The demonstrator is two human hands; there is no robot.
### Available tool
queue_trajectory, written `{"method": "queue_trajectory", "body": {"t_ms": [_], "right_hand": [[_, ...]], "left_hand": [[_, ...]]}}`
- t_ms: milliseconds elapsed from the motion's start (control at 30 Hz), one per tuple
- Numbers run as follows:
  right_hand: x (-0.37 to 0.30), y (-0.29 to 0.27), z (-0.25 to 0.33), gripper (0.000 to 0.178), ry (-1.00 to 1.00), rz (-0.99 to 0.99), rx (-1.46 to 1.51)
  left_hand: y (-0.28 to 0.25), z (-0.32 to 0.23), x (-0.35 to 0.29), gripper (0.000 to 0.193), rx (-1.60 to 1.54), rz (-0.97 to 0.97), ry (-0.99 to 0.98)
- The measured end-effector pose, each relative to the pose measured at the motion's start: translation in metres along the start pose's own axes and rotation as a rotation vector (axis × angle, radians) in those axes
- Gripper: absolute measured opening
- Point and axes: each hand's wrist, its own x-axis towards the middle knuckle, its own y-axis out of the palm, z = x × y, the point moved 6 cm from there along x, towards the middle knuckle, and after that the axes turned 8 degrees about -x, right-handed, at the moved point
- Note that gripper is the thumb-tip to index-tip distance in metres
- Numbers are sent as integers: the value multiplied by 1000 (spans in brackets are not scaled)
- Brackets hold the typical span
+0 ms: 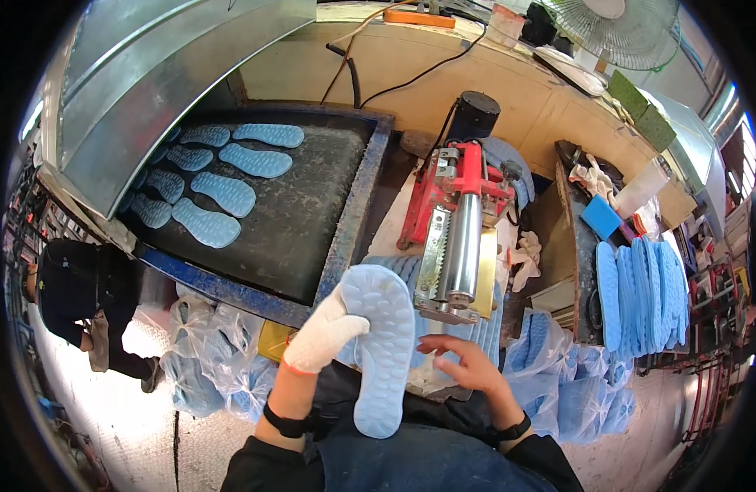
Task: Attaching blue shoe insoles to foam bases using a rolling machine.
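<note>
My left hand, in a white glove, grips a light blue shoe sole by its left edge. The sole stands upright in front of me, its bumpy face showing, wide end up. To its right hovers my bare right hand, holding nothing, fingers apart and pointing toward the sole's edge. Just beyond the hands is a red roller machine with a shiny metal roller. More blue soles lie beneath and beside it, partly hidden by the machine and the held sole.
Several blue soles lie in rows on a dark belt at left, under a metal hood. A row of blue soles stands on the right bench. Filled clear bags sit below; a person is at far left.
</note>
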Motion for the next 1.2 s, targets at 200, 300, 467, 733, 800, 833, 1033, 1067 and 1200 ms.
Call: {"method": "queue_trajectory", "body": {"t_ms": [200,300,467,733,800,833,1033,1067,1200], "right_hand": [[4,14,56,37,-29,65,148],[-16,3,23,36,37,77,189],[-66,-80,18,33,-70,-665,399],[-55,-123,32,50,-56,-964,-829],[-44,-118,28,53,-38,-979,-841],[-39,-114,29,54,-20,-994,-894],[-20,-106,28,57,4,-989,-1066],[-18,-105,30,56,-15,-965,-1072],[-17,-100,34,52,-136,-894,-965]], "left_hand": [[44,-17,-17,85,277,-27,244],[48,-21,-20,88,211,34,361],[17,-25,-17,65,150,-269,428],[11,-10,-17,40,126,-374,409],[13,-9,-16,38,122,-375,409],[14,-9,-16,38,138,-372,406],[8,-8,-21,37,162,-397,399],[7,-7,-21,37,160,-393,396],[6,-3,-18,36,141,-390,397]]}}
